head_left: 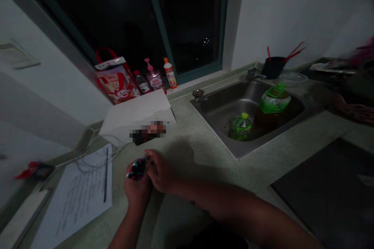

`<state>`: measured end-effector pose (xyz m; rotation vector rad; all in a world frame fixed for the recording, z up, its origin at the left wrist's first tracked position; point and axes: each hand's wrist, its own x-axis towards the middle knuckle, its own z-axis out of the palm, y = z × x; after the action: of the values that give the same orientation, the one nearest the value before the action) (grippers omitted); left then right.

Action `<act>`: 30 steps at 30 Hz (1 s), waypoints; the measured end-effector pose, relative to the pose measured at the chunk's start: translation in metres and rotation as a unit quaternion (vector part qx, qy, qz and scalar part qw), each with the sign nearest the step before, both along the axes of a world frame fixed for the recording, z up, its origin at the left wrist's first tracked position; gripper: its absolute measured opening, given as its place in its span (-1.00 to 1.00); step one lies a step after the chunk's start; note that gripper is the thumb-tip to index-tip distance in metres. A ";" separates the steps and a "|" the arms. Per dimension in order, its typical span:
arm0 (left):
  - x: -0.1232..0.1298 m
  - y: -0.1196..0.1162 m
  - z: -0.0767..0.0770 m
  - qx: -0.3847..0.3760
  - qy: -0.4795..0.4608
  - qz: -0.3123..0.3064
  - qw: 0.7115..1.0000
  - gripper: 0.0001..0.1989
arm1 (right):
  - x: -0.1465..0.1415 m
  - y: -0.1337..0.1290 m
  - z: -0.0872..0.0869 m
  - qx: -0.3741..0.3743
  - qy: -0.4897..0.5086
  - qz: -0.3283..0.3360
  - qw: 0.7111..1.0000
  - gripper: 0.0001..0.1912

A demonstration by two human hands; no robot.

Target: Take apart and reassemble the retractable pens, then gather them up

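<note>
Two bare hands, head view. Left hand (137, 191): cupped beneath one small dark speckled object (136, 169) with red and blue flecks, material too small to tell, its curled fingers rising along the object's lower side. Right hand (159, 172): reaches in from the right, fingertips pressed on the object's upper right end. The hands stand together, clamped on the object, which sits between them, above the table's near part. Both touch it; the left lies under more of it. Long axis: slants from lower left to upper right, its upper end pointing toward a white cardboard box (133, 111), not touching it. One pixel-blurred dark item (147, 132) lies against the box's front edge. To the left lies a white printed paper sheet (80, 198). To the upper right, a stainless steel sink (217, 101) holds a small green-capped bottle (241, 126) and a large amber bottle with a green top (273, 105). Speckled grey-green stone table (304, 140) carries these. At the right edge, another person's hand (355, 112) rests well apart.
</note>
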<state>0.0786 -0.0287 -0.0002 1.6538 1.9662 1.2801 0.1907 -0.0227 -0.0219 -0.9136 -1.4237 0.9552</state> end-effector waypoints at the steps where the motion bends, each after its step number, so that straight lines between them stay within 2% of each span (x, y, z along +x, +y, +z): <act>1: -0.002 0.001 -0.002 -0.023 -0.007 -0.004 1.000 -0.76 | 0.000 -0.001 0.000 0.009 0.000 0.004 1.000 -0.48; 3: -0.004 0.001 -0.004 -0.054 -0.023 -0.006 0.998 -0.85 | 0.001 -0.003 0.001 0.037 0.007 0.018 0.999 -0.49; 5: -0.003 0.001 -0.004 -0.053 -0.024 0.009 0.998 -0.85 | 0.002 -0.005 0.002 0.065 0.001 0.029 0.997 -0.50; 12: -0.002 -0.006 0.001 0.011 -0.081 -0.034 0.996 -0.86 | 0.009 -0.009 0.012 0.137 -0.082 0.075 0.984 -0.53; 18: -0.005 -0.007 -0.002 0.009 -0.129 -0.051 0.990 -0.89 | 0.013 -0.004 0.007 0.144 -0.112 0.053 0.982 -0.60; 21: -0.007 -0.008 -0.001 0.000 -0.141 -0.045 0.989 -0.91 | 0.017 0.000 -0.001 0.117 -0.154 0.006 0.981 -0.64; 24: -0.009 -0.013 0.006 -0.009 -0.151 -0.042 0.988 -0.89 | 0.025 0.009 -0.008 0.111 -0.260 -0.039 0.958 -0.66; 30: -0.017 -0.026 0.015 -0.015 -0.184 -0.059 0.981 -0.90 | 0.048 0.046 -0.008 0.153 -0.444 -0.112 0.876 -0.63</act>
<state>0.0618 -0.0546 0.0147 1.3764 1.6354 1.3873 0.2388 0.0232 -0.0297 -1.3131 -2.0888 0.0714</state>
